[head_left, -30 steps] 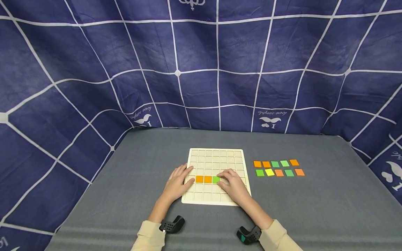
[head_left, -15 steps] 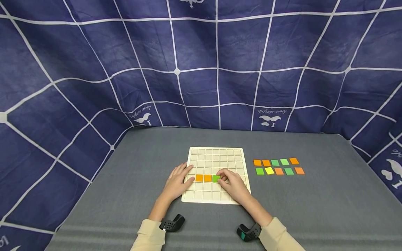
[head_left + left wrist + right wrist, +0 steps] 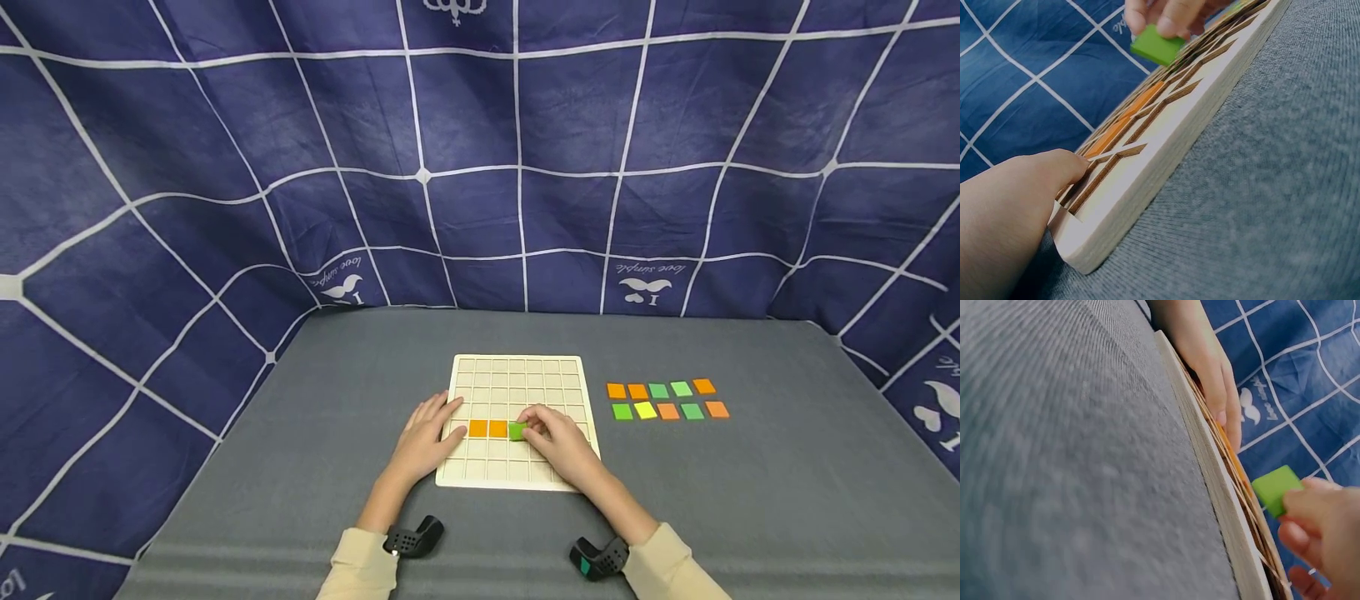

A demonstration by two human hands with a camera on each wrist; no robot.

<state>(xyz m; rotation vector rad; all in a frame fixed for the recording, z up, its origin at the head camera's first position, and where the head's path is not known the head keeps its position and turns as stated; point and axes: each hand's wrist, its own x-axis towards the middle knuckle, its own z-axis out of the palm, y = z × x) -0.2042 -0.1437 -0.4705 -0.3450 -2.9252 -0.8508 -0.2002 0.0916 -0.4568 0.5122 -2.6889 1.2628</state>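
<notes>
Right hand [image 3: 558, 442] pinching a small bright-green square tile [image 3: 517, 431] between thumb and fingertips; the wrist views show the tile tilted and lifted above the grid of a pale wooden square board with rows of recessed cells [image 3: 517, 379], one edge raised clear of the cell rims. Tile position: over the cell just right of two orange square tiles [image 3: 487, 428], which lie flat, side by side, seated in the board's middle row. Left hand [image 3: 422, 442] resting on the board's left edge, fingers straight and relaxed, holding nothing; in the left wrist view a fingertip [image 3: 1054, 169] touches the board's corner. Board lying flat on a grey cloth-covered table [image 3: 750, 500]. To the right of the board, well apart from it, ten loose square tiles [image 3: 666, 401] in two rows on the cloth: orange, green and one yellow-green. Behind the table, a dark-blue fabric backdrop with white grid lines [image 3: 480, 150]. Cream sleeves [image 3: 360, 571] and black wrist-worn camera mounts [image 3: 411, 540] visible at the lower edge of the head view.
</notes>
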